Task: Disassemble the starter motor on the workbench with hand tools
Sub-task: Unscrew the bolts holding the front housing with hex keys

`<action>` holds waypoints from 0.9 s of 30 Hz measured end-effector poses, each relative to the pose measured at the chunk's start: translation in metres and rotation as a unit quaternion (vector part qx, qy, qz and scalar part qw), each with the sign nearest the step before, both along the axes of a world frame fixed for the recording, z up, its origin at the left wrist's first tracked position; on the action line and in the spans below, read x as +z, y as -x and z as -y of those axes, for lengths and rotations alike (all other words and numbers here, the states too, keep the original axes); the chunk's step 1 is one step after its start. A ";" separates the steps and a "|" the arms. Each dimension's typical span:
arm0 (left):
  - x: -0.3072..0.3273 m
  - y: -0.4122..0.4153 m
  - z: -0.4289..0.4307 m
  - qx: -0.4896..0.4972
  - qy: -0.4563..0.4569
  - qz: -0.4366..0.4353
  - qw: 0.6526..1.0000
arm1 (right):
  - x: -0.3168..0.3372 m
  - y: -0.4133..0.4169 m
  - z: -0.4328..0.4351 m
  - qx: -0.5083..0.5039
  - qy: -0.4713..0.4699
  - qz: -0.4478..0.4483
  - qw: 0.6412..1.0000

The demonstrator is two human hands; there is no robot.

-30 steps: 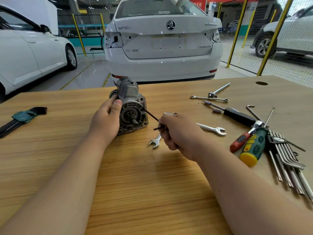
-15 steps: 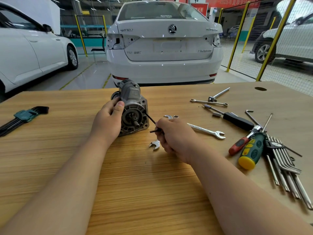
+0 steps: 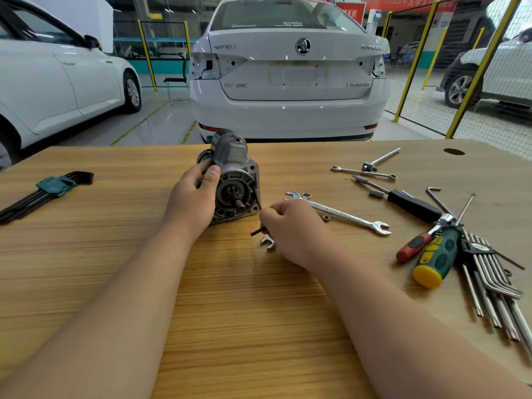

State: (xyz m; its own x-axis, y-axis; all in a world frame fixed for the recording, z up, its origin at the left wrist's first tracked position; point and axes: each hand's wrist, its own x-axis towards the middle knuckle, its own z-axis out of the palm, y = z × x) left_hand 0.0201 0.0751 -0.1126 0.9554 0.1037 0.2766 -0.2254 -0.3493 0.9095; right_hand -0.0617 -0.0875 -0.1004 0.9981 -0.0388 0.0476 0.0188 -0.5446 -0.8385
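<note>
A grey starter motor point(image 3: 233, 180) lies on the wooden workbench point(image 3: 244, 312), its round drive end facing me. My left hand point(image 3: 193, 200) grips its left side, thumb on the housing rim. My right hand point(image 3: 290, 228) holds a black hex key point(image 3: 257, 216) just right of the motor. The key's long arm runs up into the right edge of the drive-end flange, and its short end sticks out left of my fist. A small open-end wrench point(image 3: 267, 242) lies partly under my right hand.
A long combination wrench point(image 3: 339, 212) and a small nut point(image 3: 326, 217) lie right of my hand. Further right lie screwdrivers point(image 3: 434, 259), a ratchet, sockets and a hex key set point(image 3: 489, 272). Another hex key set point(image 3: 46, 191) lies far left. A white car point(image 3: 288, 73) stands beyond the bench.
My right hand has swung the hex key's short end downward and to the left, closer to the motor. My left hand keeps its hold on the motor.
</note>
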 end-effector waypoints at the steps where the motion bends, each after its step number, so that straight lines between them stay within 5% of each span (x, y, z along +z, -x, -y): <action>1: 0.000 0.000 0.000 0.000 0.000 0.001 1.000 | 0.000 -0.001 -0.001 -0.011 -0.017 -0.007 1.000; 5: 0.001 0.000 0.001 0.002 -0.002 0.004 1.000 | 0.003 -0.003 -0.008 -0.011 -0.179 -0.095 0.979; 15: 0.001 0.001 0.002 0.005 -0.009 0.007 1.000 | 0.008 -0.017 0.001 -0.023 -0.344 -0.193 0.918; 20: 0.001 0.000 0.001 0.005 -0.009 0.008 1.000 | 0.008 -0.022 0.003 -0.016 -0.346 -0.204 0.916; 27: 0.001 0.002 0.002 0.006 -0.008 0.011 1.000 | 0.009 -0.029 -0.002 -0.018 -0.202 -0.179 0.963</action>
